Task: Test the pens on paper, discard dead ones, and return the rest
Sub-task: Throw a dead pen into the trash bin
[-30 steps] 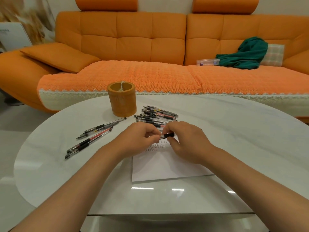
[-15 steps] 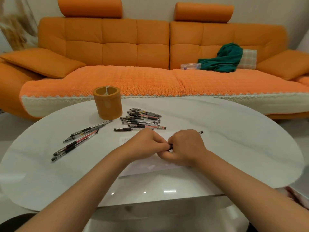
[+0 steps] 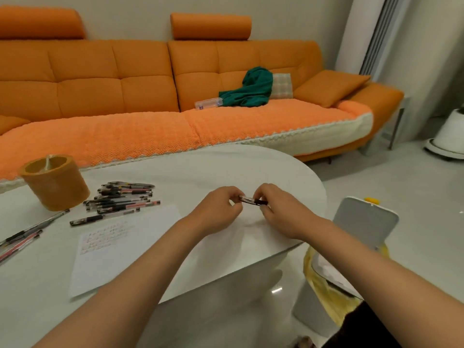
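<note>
Both hands pinched shut on one pen (image 3: 252, 200), left hand (image 3: 221, 209) at one end, right hand (image 3: 282, 212) at the other, held level above the right end of the white desk (image 3: 251, 169). Paper (image 3: 118, 252) flat to the left; pen pile (image 3: 123, 199) beside the orange holder (image 3: 56, 183). Open bin (image 3: 339, 270) beside the desk.

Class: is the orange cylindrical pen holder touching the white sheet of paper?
Apart. Head view shows bare white tabletop between holder and paper.
</note>
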{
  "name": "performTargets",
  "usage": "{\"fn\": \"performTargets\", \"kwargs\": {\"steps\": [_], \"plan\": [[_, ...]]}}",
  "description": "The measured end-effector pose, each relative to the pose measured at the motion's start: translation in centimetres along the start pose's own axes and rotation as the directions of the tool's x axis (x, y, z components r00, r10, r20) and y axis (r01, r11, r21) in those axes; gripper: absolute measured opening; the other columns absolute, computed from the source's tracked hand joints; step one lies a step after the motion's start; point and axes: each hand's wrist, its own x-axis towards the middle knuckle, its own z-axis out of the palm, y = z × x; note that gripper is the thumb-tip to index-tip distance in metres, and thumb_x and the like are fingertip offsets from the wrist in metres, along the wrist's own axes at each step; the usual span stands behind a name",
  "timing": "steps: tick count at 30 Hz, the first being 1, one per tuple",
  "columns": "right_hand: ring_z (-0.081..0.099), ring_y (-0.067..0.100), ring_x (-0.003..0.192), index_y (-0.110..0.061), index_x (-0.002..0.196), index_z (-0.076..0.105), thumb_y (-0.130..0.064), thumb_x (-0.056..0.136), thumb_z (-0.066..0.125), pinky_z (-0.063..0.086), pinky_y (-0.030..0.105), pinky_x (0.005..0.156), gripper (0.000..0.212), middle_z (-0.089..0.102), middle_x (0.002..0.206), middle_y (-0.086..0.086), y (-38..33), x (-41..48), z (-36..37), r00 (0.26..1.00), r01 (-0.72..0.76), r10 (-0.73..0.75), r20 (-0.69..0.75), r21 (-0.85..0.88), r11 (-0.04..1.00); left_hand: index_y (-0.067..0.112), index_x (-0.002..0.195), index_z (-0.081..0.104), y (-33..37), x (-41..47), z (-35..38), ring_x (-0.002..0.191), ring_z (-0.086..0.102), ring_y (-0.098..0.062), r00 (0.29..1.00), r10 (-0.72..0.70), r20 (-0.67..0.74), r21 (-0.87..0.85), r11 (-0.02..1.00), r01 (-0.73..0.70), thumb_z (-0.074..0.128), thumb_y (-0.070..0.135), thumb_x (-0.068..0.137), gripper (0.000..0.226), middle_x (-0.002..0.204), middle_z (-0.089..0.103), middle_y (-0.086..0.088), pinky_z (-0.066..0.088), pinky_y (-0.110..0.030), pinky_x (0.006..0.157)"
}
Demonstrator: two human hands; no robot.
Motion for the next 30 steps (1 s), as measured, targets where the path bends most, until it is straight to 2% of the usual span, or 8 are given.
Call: {"fn": "performTargets", "kwargs": {"steps": [2, 5, 9, 13, 17, 23, 26, 30], "plan": [[0.054, 0.013, 0.089, -0.028, 0.111, 0.061, -0.017, 0.095, 0.059, 0.047, 0.031, 0.083, 0.02, 0.051, 0.105, -0.005, 3.4, -1.4, -1.6, 0.997, -0.047, 0.05, -0.063, 0.036, 0.998, 0.028, 0.115, 0.062, 2.0, 1.5, 2.6, 0.086, 0.055, -0.005, 0.999, 0.051, 0.016, 0.012, 0.999, -0.052, 0.054, 0.026, 0.096, 0.021, 0.104, 0.061, 0.016, 0.039, -0.019, 0.069], [0.056, 0.015, 0.088, -0.027, 0.11, 0.071, -0.015, 0.092, 0.065, 0.047, 0.032, 0.082, 0.023, 0.057, 0.096, -0.003, 8.2, -4.2, -3.6, 0.967, -0.138, 0.15, -0.205, 0.073, 0.988, 0.028, 0.126, 0.056, 4.9, 3.3, 6.4, 0.095, 0.056, -0.009, 0.994, 0.095, 0.057, 0.048, 0.994, -0.098, 0.057, 0.032, 0.096, 0.031, 0.116, 0.06, 0.011, 0.045, -0.025, 0.081], [0.058, 0.006, 0.079, -0.035, 0.11, 0.07, -0.023, 0.093, 0.065, 0.046, 0.025, 0.068, 0.022, 0.063, 0.094, -0.013, 13.1, -7.7, -4.5, 0.89, -0.332, 0.362, -0.277, 0.15, 0.931, 0.029, 0.134, 0.053, 7.2, 5.1, 10.5, 0.12, 0.048, -0.016, 0.984, 0.153, 0.088, 0.206, 0.964, -0.168, 0.054, 0.039, 0.097, 0.038, 0.131, 0.055, 0.005, 0.043, -0.034, 0.102], [0.06, 0.007, 0.073, -0.027, 0.11, 0.067, -0.018, 0.093, 0.063, 0.049, 0.028, 0.066, 0.02, 0.069, 0.095, -0.006, 16.9, -9.6, -2.9, 0.857, -0.453, 0.481, -0.187, 0.176, 0.874, 0.03, 0.136, 0.054, 8.1, 6.7, 13.1, 0.131, 0.038, -0.022, 0.973, 0.217, 0.074, 0.358, 0.905, -0.229, 0.051, 0.048, 0.097, 0.043, 0.143, 0.047, 0.001, 0.031, -0.038, 0.107], [0.066, 0.018, 0.073, -0.024, 0.105, 0.069, -0.023, 0.091, 0.061, 0.057, 0.037, 0.068, 0.016, 0.069, 0.089, -0.001, 20.0, -10.3, -0.5, 0.822, -0.566, 0.566, -0.058, 0.026, 0.824, 0.029, 0.137, 0.052, 8.4, 7.3, 14.9, 0.132, 0.035, -0.024, 0.974, 0.226, 0.018, 0.388, 0.896, -0.215, 0.048, 0.047, 0.098, 0.043, 0.145, 0.044, 0.0, 0.028, -0.039, 0.108], [0.065, 0.028, 0.08, -0.009, 0.089, 0.071, -0.018, 0.089, 0.061, 0.047, 0.032, 0.062, 0.014, 0.069, 0.084, 0.011, 21.9, -10.7, 1.5, 0.761, -0.629, 0.637, 0.12, -0.099, 0.771, 0.03, 0.136, 0.052, 8.2, 7.4, 15.2, 0.133, 0.034, -0.024, 0.974, 0.227, 0.011, 0.396, 0.893, -0.213, 0.047, 0.047, 0.098, 0.042, 0.145, 0.043, 0.0, 0.028, -0.041, 0.109], [0.067, 0.027, 0.076, -0.009, 0.085, 0.072, -0.021, 0.092, 0.058, 0.053, 0.035, 0.064, 0.02, 0.071, 0.081, 0.011, 21.2, -10.3, 1.2, 0.764, -0.64, 0.639, 0.09, -0.023, 0.768, 0.03, 0.137, 0.052, 8.0, 7.4, 15.2, 0.133, 0.035, -0.023, 0.974, 0.228, 0.014, 0.385, 0.897, -0.215, 0.047, 0.049, 0.098, 0.043, 0.145, 0.044, 0.001, 0.029, -0.041, 0.11], [0.067, 0.033, 0.068, -0.005, 0.08, 0.068, -0.021, 0.09, 0.051, 0.057, 0.043, 0.06, 0.025, 0.07, 0.073, 0.014, 18.1, -9.0, -0.8, 0.801, -0.579, 0.596, -0.055, 0.175, 0.796, 0.03, 0.137, 0.053, 8.1, 7.1, 14.8, 0.132, 0.036, -0.022, 0.976, 0.217, 0.027, 0.365, 0.907, -0.212, 0.049, 0.049, 0.098, 0.044, 0.144, 0.044, 0.0, 0.03, -0.039, 0.109]]}}
